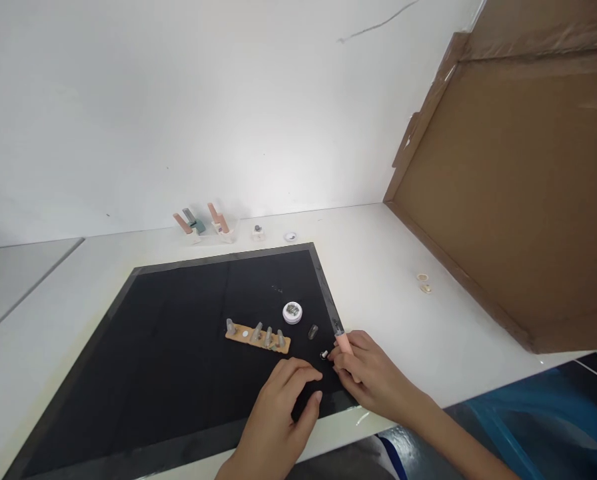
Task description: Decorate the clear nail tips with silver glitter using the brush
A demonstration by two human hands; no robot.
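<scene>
The right hand (pixel 366 373) is closed in a pinch around a slim pink pen-like tool with a dark tip (pixel 342 338), the tip pointing far and left over the right edge of a black rectangular work mat (pixel 178 347) that lies on the white bench (pixel 388 267). The left hand (pixel 278 413) rests on the near part of the mat, fingers loosely curled and holding nothing, thumb apart from the forefinger. A tiny white and dark part (pixel 323 355) lies on the mat between the two hands, just beside the right fingertips. Slightly farther lie a small clear nail tip (pixel 312 331) and a round white jar (pixel 292 312), and to the left a tan wooden strip carrying several grey nail tips (pixel 257 337). Against the far wall stands a clear holder with pink and grey pieces (pixel 204 225). A brown cardboard panel (pixel 518 200) leans at the right.
</scene>
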